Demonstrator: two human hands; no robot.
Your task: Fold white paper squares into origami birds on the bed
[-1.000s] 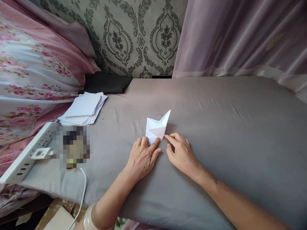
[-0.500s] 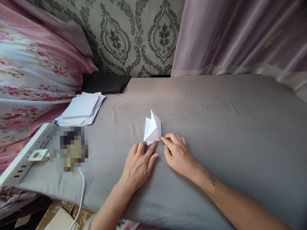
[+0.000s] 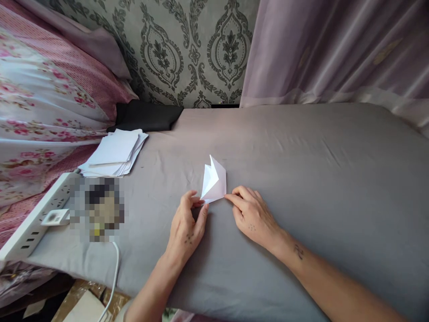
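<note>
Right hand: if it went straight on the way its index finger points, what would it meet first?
The folded white paper, at its near right corner. The right hand's index fingertip looks to be at that corner, though one view can't confirm contact.

This looks like a room in a home: patterned wallpaper (image 3: 194, 53) shows on the far side, a mauve curtain (image 3: 318, 49) hangs at far right, flowered fabric (image 3: 43, 103) drapes at left, and wrinkled grey cloth (image 3: 318, 188) lies spread before them.
</note>
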